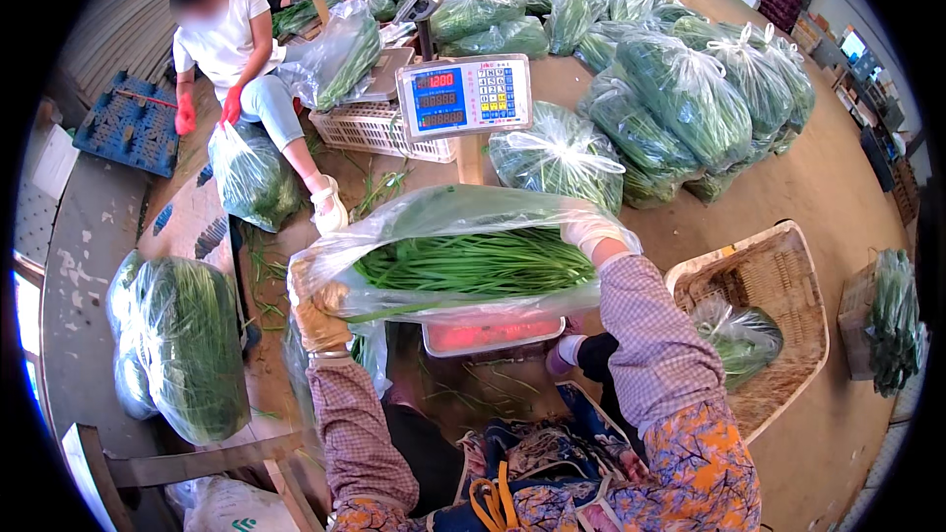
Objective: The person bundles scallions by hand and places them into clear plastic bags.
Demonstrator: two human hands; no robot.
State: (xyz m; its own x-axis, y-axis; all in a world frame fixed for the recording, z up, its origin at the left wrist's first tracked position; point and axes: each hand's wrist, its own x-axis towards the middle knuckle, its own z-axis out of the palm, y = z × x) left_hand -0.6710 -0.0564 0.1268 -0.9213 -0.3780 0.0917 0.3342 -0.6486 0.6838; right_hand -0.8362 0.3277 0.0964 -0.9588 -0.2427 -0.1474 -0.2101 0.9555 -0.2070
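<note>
A clear plastic bag (436, 210) lies across the scale in front of me, its mouth spread wide. Inside it rests a bundle of long green leafy stalks, like garlic chives (480, 262). My left hand (321, 307), in a tan glove, grips the bag's left edge. At the far right corner, my right hand (591, 229), in a pale glove, is closed on the film, which partly hides the fingers. Below the bag shows the red and silver pan of the scale (491, 336). The scale's lit display panel (464, 97) stands on a post behind the bag.
A tan plastic crate (783, 295) holding a small bag sits at my right. Filled, tied bags (680, 103) are heaped beyond. Several more bags (192, 347) lie at left. A seated co-worker (229, 52) in red gloves holds a filled bag (255, 177). Loose stalks litter the floor.
</note>
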